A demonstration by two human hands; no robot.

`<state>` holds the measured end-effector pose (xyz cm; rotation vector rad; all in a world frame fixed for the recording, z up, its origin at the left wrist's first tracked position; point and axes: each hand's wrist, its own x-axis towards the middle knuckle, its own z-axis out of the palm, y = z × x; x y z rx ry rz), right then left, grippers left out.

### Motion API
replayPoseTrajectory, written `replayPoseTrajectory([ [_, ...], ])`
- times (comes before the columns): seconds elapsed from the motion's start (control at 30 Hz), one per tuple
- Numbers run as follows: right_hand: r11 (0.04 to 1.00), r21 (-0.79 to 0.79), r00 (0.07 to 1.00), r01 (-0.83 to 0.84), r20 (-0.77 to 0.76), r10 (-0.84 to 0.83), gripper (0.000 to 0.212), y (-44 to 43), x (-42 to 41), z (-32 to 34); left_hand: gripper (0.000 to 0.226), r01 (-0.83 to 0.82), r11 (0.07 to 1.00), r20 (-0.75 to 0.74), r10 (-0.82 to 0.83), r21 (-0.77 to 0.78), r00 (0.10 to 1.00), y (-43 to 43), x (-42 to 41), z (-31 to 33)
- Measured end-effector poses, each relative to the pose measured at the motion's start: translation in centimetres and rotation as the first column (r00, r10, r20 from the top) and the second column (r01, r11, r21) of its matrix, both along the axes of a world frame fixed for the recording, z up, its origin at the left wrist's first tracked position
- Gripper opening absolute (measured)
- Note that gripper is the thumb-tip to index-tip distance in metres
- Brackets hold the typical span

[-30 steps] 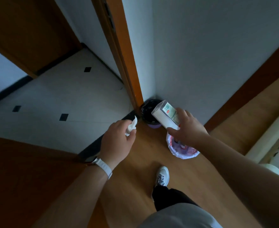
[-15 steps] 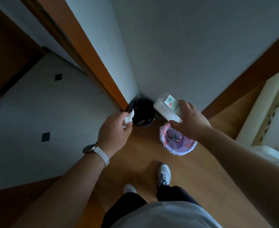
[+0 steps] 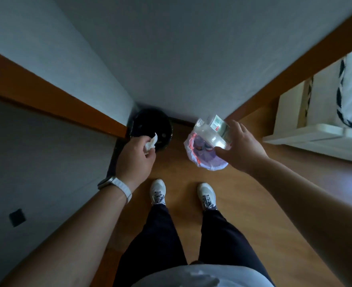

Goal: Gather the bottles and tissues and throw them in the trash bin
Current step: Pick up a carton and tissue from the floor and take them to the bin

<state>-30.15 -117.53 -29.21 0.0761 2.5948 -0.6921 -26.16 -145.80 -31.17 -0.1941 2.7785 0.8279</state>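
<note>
The clear plastic bottle [image 3: 211,132] lies tilted in my right hand [image 3: 242,149], thumb beneath it and fingers wrapped over its labelled wall, held above the bag-lined bin [image 3: 209,165]. It looks empty, so I judge it light, thin-walled and a little slick. A hold across the middle is enough, and squeezing harder would only dent it. The crumpled tissue [image 3: 150,142] is pinched in the fingertips of my left hand [image 3: 134,157], over the near edge of the black bin [image 3: 162,119] in the corner. Soft and nearly weightless, it may drift when released. My shoes [image 3: 158,191] stand on the wooden floor [image 3: 243,204] near both bins.
</note>
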Motion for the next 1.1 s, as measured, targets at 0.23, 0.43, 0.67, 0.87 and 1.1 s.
replayPoseTrajectory([
  [0.23, 0.988, -0.037, 0.988, 0.152, 0.023, -0.152, 0.083, -2.6, -1.3, -11.3, 0.024, 0.031, 0.999, 0.123, -0.026, -0.032, 0.992, -4.5, -5.8, -13.5],
  [0.43, 0.974, 0.053, 0.974, 0.220, 0.040, -0.222, 0.081, -2.5, -1.4, -25.4, 0.021, 0.050, 0.998, 0.168, -0.044, -0.032, 0.985, -5.1, -7.2, -26.3],
  [0.67, 0.960, 0.117, 0.961, 0.255, 0.074, -0.265, 0.075, 0.0, 1.2, -40.0, 0.025, 0.100, 0.990, 0.196, -0.079, -0.100, 0.977, -5.3, -8.4, -39.6],
  [0.87, 0.954, 0.159, 0.960, 0.254, 0.078, -0.268, 0.074, 0.5, 2.9, -44.6, 0.034, 0.112, 0.984, 0.246, -0.074, -0.141, 0.966, -4.9, -7.5, -43.3],
  [1.1, 0.968, 0.243, 0.995, 0.069, 0.060, -0.085, 0.056, -0.3, 3.0, -39.2, 0.039, 0.230, 0.967, 0.196, -0.206, -0.107, 0.959, -3.5, -7.8, -37.9],
])
